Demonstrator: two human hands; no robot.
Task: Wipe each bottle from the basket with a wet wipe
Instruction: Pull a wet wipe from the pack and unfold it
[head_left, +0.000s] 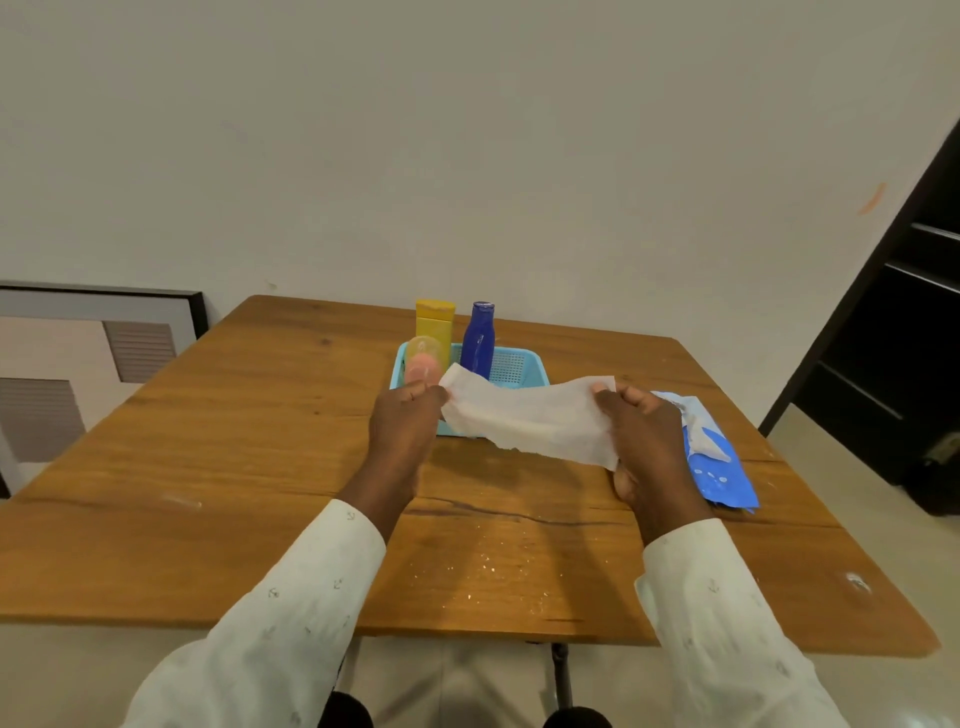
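Note:
A light blue mesh basket (517, 366) stands at the far middle of the wooden table (260, 426). In it stand a yellow bottle (435, 325), a dark blue bottle (478, 340) and a clear pink bottle (423, 361). I hold a white wet wipe (530, 418) stretched out in the air in front of the basket. My left hand (408, 423) pinches its left edge and my right hand (647, 441) grips its right edge. The wipe hides the basket's front wall.
A blue and white wet wipe pack (714, 457) lies on the table just right of my right hand. A framed picture (98, 358) leans on the wall at left. A dark shelf unit (898, 322) stands at right. Small specks dot the table's near middle.

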